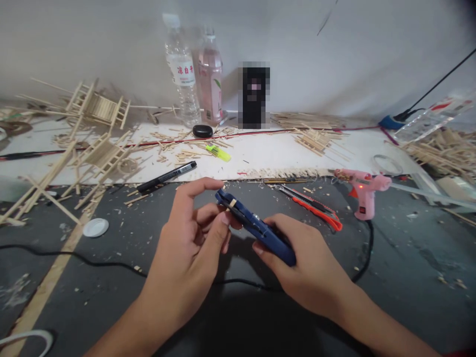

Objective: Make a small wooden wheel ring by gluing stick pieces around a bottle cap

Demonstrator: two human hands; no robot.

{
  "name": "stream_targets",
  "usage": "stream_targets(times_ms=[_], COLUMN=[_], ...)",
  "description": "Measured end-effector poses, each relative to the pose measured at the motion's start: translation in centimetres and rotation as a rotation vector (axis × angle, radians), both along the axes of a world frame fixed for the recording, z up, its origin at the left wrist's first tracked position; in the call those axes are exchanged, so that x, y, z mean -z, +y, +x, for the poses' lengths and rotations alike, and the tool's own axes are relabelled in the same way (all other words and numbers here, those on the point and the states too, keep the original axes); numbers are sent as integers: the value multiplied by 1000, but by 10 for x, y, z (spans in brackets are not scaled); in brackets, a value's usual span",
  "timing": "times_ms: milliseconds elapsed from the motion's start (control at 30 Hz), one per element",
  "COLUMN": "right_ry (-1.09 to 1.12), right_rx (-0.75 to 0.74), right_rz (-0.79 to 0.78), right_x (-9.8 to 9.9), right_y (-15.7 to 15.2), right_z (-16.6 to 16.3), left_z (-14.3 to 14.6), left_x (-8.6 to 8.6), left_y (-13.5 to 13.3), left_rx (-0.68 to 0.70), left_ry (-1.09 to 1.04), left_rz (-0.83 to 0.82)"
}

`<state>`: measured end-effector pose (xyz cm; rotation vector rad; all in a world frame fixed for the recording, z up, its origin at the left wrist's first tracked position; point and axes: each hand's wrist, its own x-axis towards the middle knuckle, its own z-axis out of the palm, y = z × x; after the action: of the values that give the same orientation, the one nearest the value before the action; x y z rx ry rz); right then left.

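Note:
My right hand [308,263] wraps round a dark-blue hand cutter [273,238], which slants up and left in front of me. At its far end a short piece of wooden stick [233,203] lies against the jaws. My left hand [193,238] is closed at that end, thumb and fingers pinching by the wooden stick, the index finger arched over the cutter's tip. Fingers hide part of the stick and the jaws. Beyond my right hand lies an orange utility knife [316,210], and a black marker [167,177] rests past my left hand.
A pink glue gun [364,191] stands at right, its light lit and its black cable [366,253] trailing. Stick-built models [100,109] are at left, loose sticks [442,153] at right. Two bottles [184,84] stand by the wall. A white cap [95,227] lies left.

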<state>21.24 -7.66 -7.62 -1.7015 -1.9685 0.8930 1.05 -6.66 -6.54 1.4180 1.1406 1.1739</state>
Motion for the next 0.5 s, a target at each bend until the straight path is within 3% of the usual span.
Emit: stream_targets(times_ms=[500], right_ry=[-18], right_rx=[5], right_rz=[23], right_x=[6], right_y=[-4], right_z=[-1], left_z=[9], left_x=[7], left_y=[-6], left_rx=[-71], left_ry=[-35], left_rz=[7])
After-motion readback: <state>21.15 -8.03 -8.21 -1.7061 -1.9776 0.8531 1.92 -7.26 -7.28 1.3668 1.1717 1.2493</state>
